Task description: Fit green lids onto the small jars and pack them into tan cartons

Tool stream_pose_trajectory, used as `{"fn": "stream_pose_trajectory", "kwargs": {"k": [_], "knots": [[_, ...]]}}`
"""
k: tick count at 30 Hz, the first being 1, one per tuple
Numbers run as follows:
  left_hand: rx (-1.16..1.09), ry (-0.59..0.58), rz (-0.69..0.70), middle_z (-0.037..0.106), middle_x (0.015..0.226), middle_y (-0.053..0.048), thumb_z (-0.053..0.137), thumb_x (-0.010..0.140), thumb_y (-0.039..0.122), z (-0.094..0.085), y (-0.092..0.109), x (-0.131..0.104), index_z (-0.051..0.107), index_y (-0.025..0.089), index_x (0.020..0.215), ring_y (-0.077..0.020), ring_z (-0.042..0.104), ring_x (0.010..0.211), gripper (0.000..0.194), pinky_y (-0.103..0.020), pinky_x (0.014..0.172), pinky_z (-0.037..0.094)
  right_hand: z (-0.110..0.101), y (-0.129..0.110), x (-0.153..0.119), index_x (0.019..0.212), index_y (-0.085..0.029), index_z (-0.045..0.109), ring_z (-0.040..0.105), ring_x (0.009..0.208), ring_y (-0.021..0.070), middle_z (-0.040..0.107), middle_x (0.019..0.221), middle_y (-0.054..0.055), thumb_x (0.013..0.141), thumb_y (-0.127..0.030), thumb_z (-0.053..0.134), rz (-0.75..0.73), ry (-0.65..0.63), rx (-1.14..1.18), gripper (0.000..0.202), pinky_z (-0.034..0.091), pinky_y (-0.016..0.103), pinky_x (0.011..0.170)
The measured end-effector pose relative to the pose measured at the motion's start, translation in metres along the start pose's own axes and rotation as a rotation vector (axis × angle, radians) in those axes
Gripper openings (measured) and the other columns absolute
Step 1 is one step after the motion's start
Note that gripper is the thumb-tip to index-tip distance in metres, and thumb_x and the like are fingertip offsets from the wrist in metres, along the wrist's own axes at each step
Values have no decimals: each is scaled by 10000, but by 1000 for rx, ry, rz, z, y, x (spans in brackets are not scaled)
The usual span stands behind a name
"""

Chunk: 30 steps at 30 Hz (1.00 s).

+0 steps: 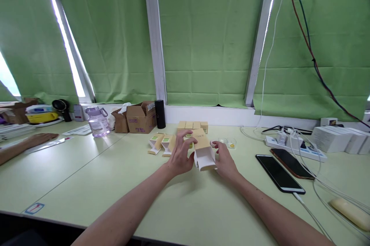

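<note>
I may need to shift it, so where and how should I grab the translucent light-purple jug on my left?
Probably by its purple looped handle, coming from the front right: the translucent light-purple jug stands upright, and the handle juts from its upper right side.

One head-worn camera noted, looking forward and down from above the near edge of the pale table [101,184] toward the green curtains [214,38] beyond; left hand [181,155] and right hand [226,162] stand nearer, around mid-frame.
</note>
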<state>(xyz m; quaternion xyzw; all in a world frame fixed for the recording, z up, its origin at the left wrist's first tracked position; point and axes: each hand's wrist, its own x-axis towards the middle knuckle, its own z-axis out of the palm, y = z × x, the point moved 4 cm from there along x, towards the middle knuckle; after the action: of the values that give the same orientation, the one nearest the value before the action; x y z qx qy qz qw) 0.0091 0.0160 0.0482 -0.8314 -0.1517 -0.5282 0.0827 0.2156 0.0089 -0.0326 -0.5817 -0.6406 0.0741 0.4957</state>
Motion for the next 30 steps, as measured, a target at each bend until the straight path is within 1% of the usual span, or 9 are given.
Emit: {"fn": "stream_pose_trajectory", "kwargs": {"k": [4,6,9,12,15,18,21,24,30], "knots": [[-146,33,-88,576,1261,-148,694,805,167,-3,0,7,463,233,1217,-326,500,1273,477,-551,1038,470,-3,-6,1,1328,-277,491,597,1111,305,594,1259,103,858,-257,571,-30,36,-41,477,540,478,870],[-186,60,-156,585,1241,-144,715,815,196,-3,-4,7,486,216,1223,-325,520,1256,468,-542,1028,481,-5,-9,1,1339,-274,476,593,1116,301,585,1265,104,869,-262,561,-49,45,-39,477,540,477,867],[-337,57,-308,590,1231,-142,731,849,264,1,-12,4,512,196,1244,-301,588,1188,457,-482,976,527,-8,-14,1,1347,-272,461,585,1122,298,569,1278,109,885,-264,548,-89,57,-32,470,549,460,834],[-556,1,-474,635,1203,-139,702,905,339,10,-17,1,503,182,1295,-266,645,1124,465,-437,968,546,-11,-21,-1,1337,-267,460,577,1122,297,564,1281,112,902,-271,544,-138,78,-39,443,550,462,837],[-718,-3,-581,634,1210,-142,715,907,405,15,-20,-1,456,172,1367,-250,654,1111,577,-417,980,541,-15,-30,-3,1335,-265,454,575,1109,292,556,1284,119,920,-278,541,-186,117,-10,424,549,465,850],[-832,23,-666,625,1112,-94,752,880,443,19,-22,-2,382,193,1403,-200,663,995,688,-360,900,553,-17,-39,-6,1349,-270,441,586,1077,276,533,1296,125,945,-277,531,-241,144,65,415,555,466,866],[-874,18,-763,618,1022,-46,753,878,469,22,-24,-4,371,216,1362,-162,662,905,666,-307,834,544,-18,-47,-9,1378,-279,431,591,1079,263,487,1331,126,965,-274,528,-313,156,171,425,568,480,898],[-879,-3,-828,626,996,-33,743,882,488,24,-24,-6,386,231,1324,-161,677,889,623,-295,818,538,-18,-53,-12,1413,-304,425,594,1110,259,435,1380,122,979,-272,530,-369,143,264,448,577,503,934],[-897,-38,-847,660,968,-28,726,889,514,28,-23,-8,414,231,1263,-169,698,882,563,-281,780,538,-17,-56,-13,1423,-367,462,620,1148,251,369,1437,101,1003,-282,520,-338,50,344,432,584,512,987]]}}
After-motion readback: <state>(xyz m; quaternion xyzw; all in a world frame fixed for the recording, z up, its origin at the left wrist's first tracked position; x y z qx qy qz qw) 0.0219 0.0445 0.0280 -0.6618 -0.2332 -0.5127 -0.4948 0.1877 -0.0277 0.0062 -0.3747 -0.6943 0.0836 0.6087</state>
